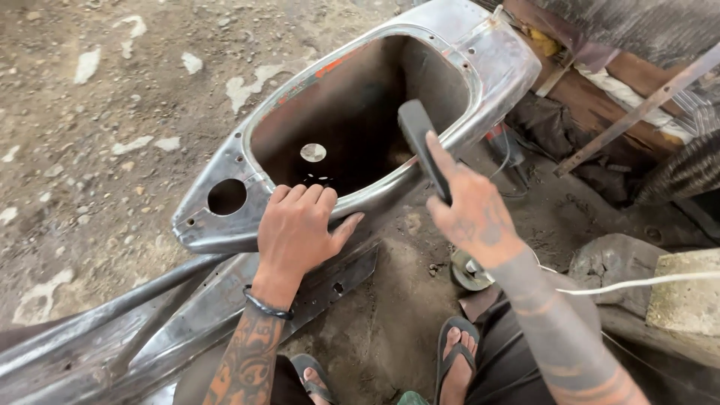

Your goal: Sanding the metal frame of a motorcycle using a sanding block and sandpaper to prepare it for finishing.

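Observation:
A bare-metal scooter body shell (225, 169) lies on the dirt floor, with a large oval opening showing its rusty inside. My left hand (300, 225) rests palm down on the shell's near rim, fingers curled over the edge into the opening. My right hand (472, 214) grips a black tool handle (420, 139) that points up over the right side of the opening. Under that hand a round grey disc (469, 271) shows, and the tool's body is hidden. A white cord (637, 283) runs off to the right.
Metal frame tubes and panels (112, 322) stretch to the lower left. Stone blocks (686, 296) sit at right, with wooden boards and a rusty bar (637, 105) behind. My feet in sandals (457, 352) stand on the dirt below. A power tool (502, 146) lies beyond the shell.

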